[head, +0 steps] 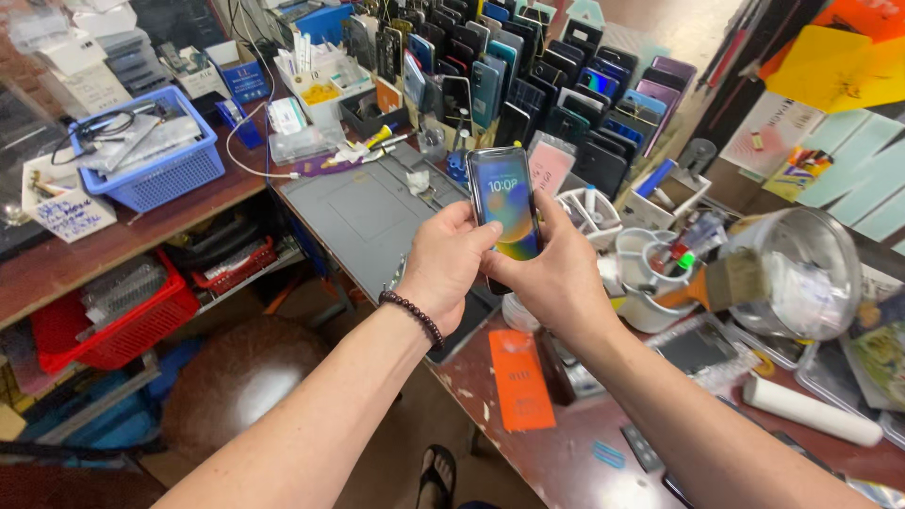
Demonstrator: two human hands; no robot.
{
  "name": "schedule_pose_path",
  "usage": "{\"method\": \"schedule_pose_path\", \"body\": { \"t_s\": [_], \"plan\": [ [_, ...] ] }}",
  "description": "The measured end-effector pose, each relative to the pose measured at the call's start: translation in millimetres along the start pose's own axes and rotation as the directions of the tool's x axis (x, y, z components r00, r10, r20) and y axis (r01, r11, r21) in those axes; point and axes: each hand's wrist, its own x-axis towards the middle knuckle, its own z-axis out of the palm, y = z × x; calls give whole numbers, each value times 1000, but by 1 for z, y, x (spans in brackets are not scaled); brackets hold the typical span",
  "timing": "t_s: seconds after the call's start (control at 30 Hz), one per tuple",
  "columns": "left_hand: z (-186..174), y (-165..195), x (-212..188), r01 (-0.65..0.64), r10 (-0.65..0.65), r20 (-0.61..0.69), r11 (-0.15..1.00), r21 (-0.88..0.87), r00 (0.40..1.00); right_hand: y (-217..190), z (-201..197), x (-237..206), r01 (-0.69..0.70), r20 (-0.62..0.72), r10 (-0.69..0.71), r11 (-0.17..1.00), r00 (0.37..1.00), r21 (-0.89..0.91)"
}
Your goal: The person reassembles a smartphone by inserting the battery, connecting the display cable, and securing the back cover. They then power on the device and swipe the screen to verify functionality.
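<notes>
A dark smartphone (504, 200) with its screen lit in colourful wallpaper is held upright above the workbench. My left hand (443, 266), with a dark bead bracelet on the wrist, grips its left edge, thumb near the screen. My right hand (556, 273) wraps the right side and lower back of the phone. Both hands hold it over the front edge of the grey work mat (363, 219).
Rows of phones (528, 75) stand in a rack behind. A blue basket (156, 170) and red basket (123, 320) sit left. An orange card (520, 379), white roll (811, 411), brush (716, 285), clear tub (801, 273) and white organisers (650, 273) crowd the bench at right. A brown stool (236, 377) stands below.
</notes>
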Motion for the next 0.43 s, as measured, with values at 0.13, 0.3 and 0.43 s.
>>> {"method": "schedule_pose_path", "body": {
  "t_s": [0.13, 0.3, 0.43],
  "plan": [
    [-41, 32, 45, 85, -85, 0, 996, -13, 996, 5, 27, 59, -131, 52, 122, 948, 991, 290],
    [-72, 48, 82, 124, -124, 14, 992, -4, 992, 20, 40, 106, -446, 250, 369, 714, 895, 540],
    [-76, 49, 106, 158, -158, 41, 987, 5, 987, 29, 42, 121, -516, 230, 476, 651, 849, 557]
  ]
}}
